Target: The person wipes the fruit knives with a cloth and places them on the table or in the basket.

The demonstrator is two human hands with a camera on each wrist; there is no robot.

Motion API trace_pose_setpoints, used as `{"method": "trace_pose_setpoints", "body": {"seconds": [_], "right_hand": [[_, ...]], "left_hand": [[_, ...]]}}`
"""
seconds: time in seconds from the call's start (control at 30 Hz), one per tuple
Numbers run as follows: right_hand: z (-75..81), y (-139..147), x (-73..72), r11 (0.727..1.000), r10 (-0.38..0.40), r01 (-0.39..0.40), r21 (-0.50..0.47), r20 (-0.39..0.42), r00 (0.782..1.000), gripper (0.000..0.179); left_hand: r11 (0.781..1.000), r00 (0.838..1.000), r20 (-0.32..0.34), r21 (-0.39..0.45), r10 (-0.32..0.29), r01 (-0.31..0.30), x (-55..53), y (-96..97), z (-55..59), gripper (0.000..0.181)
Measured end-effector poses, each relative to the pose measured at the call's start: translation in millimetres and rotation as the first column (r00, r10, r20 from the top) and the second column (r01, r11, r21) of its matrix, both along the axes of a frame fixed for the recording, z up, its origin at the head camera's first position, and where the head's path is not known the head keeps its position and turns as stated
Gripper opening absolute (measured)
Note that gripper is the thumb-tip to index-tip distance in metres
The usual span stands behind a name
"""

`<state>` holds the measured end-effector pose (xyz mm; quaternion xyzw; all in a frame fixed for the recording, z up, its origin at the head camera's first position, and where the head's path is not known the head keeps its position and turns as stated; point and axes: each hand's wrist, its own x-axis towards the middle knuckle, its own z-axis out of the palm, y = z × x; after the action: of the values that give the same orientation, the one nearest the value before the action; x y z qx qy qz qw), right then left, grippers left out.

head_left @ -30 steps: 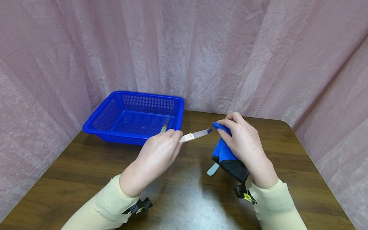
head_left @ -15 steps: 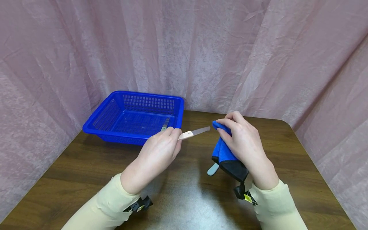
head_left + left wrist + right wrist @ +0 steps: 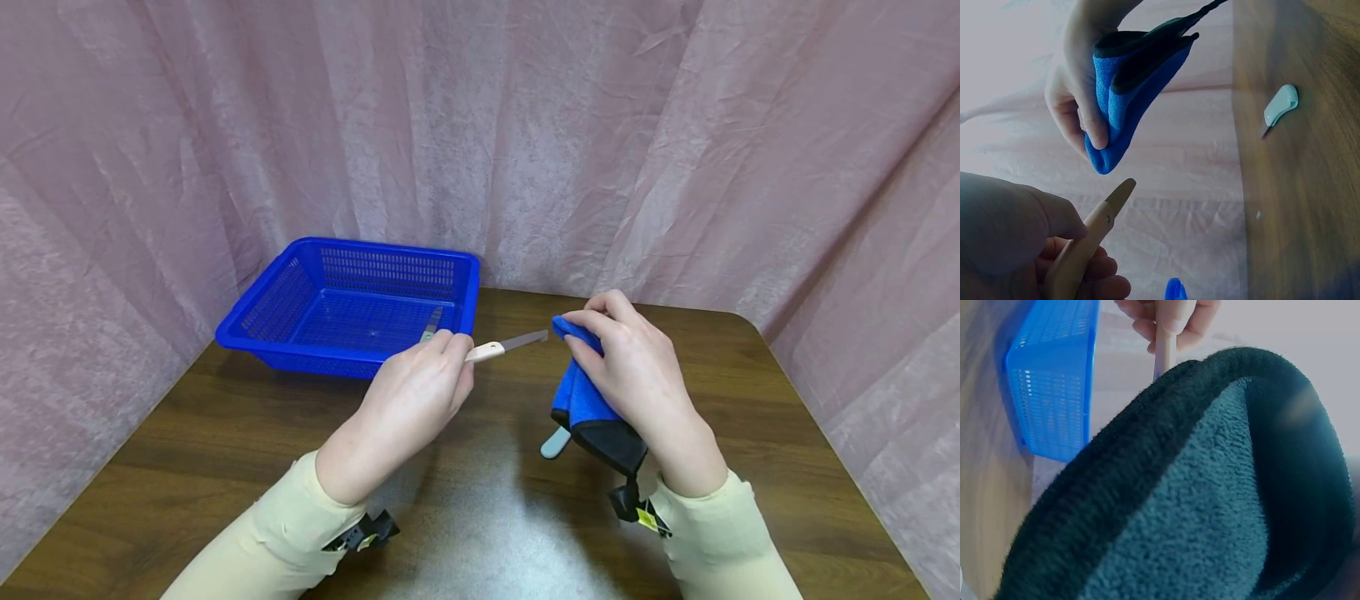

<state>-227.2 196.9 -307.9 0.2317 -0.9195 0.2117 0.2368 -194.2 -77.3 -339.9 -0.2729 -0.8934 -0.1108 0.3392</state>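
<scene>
My left hand [image 3: 411, 404] grips the cream handle of a small folding knife [image 3: 487, 351] with its blade out. In the left wrist view the thumb presses along the knife handle [image 3: 1085, 247]. The blade tip points right, a short gap from the folded blue cloth with black edging [image 3: 581, 383]. My right hand [image 3: 637, 367] pinches that cloth between thumb and fingers, and its black-edged end hangs down. Below the cloth, a knife with a pale green-blue handle [image 3: 555, 442] lies on the table; the left wrist view shows part of its blade [image 3: 1265, 132].
A blue plastic basket [image 3: 348, 361] stands at the back left of the wooden table [image 3: 480, 508]. Inside, near its right end, lies a knife with a green handle [image 3: 432, 323]. A pink curtain [image 3: 480, 150] hangs behind and at both sides.
The knife in my left hand has risen slightly and its blade has turned, showing narrower now. The cloth in my right hand has shifted very slightly left.
</scene>
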Motion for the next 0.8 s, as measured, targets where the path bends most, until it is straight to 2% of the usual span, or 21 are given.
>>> {"method": "trace_pose_setpoints", "body": {"seconds": [0.8], "right_hand": [[1.2, -2.8, 4.5, 1.0, 0.022, -0.022, -0.003, -0.012, 1.0, 0.027]], "left_hand": [[1.0, 0.999, 0.015, 0.001, 0.03, -0.03, -1.7, 0.5, -1.2, 0.017]]}}
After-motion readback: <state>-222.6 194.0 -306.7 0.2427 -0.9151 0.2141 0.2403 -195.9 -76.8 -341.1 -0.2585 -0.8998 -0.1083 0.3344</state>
